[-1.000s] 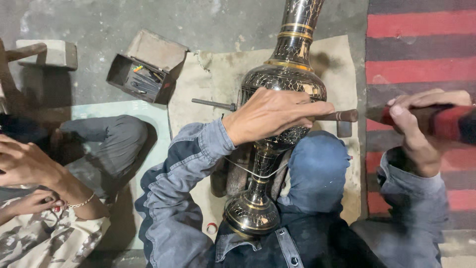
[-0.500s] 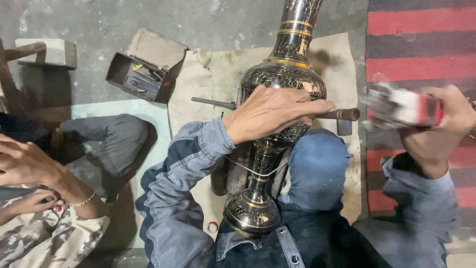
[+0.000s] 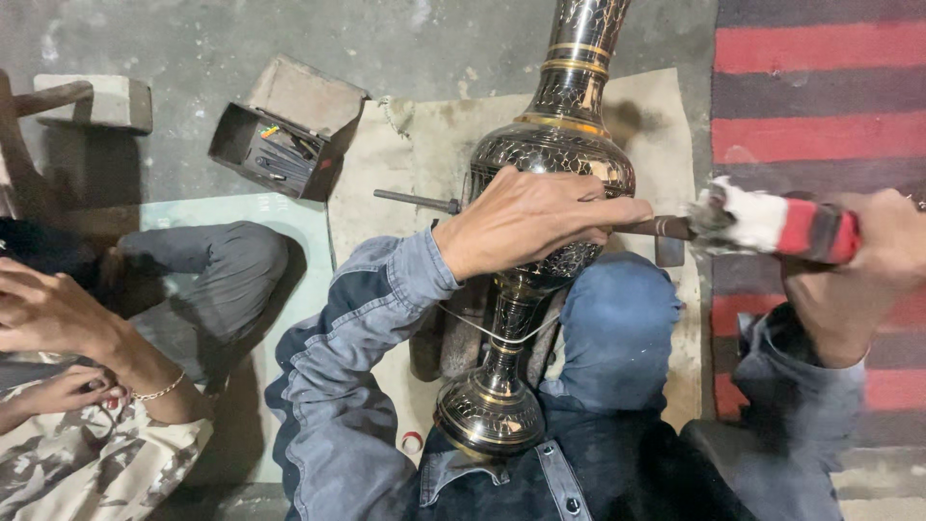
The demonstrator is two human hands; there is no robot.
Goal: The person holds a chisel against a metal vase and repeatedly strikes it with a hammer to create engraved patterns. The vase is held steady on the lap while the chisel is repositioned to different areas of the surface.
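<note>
The left hand (image 3: 526,222) is lying palm-down across the round belly of a tall black-and-gold engraved vase (image 3: 552,174), its fingers curled closed around a thin metal rod (image 3: 415,201) that is crossing the vase; one end is sticking out to the left, and the other is showing just past the fingertips on the right. The right hand (image 3: 868,270) is gripping, fully closed, a mallet (image 3: 772,220) with a red, white and dark head, which is looking blurred and sitting right at the rod's right-hand end. The vase is lying lengthwise between the person's knees, its foot near the denim shirt and its neck pointing away, over a beige cloth (image 3: 405,183) spread on the grey floor (image 3: 193,39). An open box of small tools (image 3: 280,145) is sitting just beyond the cloth's left corner. A red-and-grey striped rug (image 3: 820,87) is lying to the right. At the left edge another person's hands (image 3: 48,318) are resting over a patterned garment, well apart from the vase.
</note>
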